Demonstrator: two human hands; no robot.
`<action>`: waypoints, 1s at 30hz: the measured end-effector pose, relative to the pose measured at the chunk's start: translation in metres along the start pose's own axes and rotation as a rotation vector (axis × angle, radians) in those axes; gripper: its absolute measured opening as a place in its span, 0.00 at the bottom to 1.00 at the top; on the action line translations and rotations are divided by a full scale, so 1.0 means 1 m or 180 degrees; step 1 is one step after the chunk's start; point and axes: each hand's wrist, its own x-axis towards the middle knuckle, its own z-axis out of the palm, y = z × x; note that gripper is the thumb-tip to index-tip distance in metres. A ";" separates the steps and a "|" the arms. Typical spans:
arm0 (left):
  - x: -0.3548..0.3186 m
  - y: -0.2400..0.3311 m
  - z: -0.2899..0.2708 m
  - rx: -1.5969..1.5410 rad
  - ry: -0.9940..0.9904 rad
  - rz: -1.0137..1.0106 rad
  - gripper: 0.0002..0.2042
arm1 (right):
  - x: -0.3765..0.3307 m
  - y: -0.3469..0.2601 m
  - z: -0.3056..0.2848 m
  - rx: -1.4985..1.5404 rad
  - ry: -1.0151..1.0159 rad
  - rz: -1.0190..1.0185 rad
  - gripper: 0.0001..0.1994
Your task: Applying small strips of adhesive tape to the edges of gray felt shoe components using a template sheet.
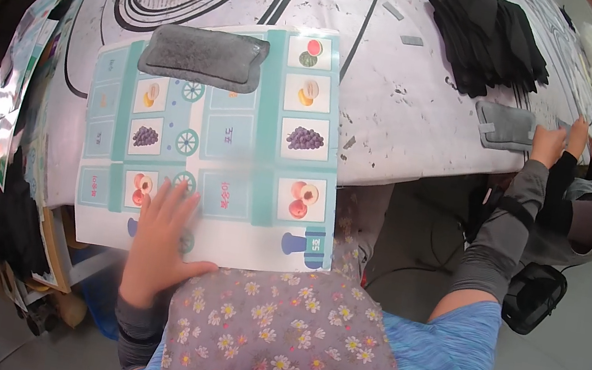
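My left hand [162,237] lies flat with spread fingers on the lower edge of a large printed fruit-picture sheet [240,246], white and teal. A dark grey padded fabric piece [204,56], roughly rectangular, rests across the sheet's upper part. My right arm stretches far to the right. There my right hand [547,146] is closed at the right edge of a second grey fabric pad [506,128], which has small lighter tabs. Its fingertips are small in view and partly hidden.
A pile of black fabric pieces [485,41] sits at the back right of the white, black-lined table [377,113]. Small grey strips [412,41] lie nearby. At right, a co-worker's hand [578,137] is close to mine. A black bag [535,299] is below.
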 end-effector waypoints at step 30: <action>-0.012 -0.005 0.023 -0.0130 0.0595 0.0219 0.41 | -0.066 -0.364 0.045 0.1437 -0.2778 -0.1774 0.13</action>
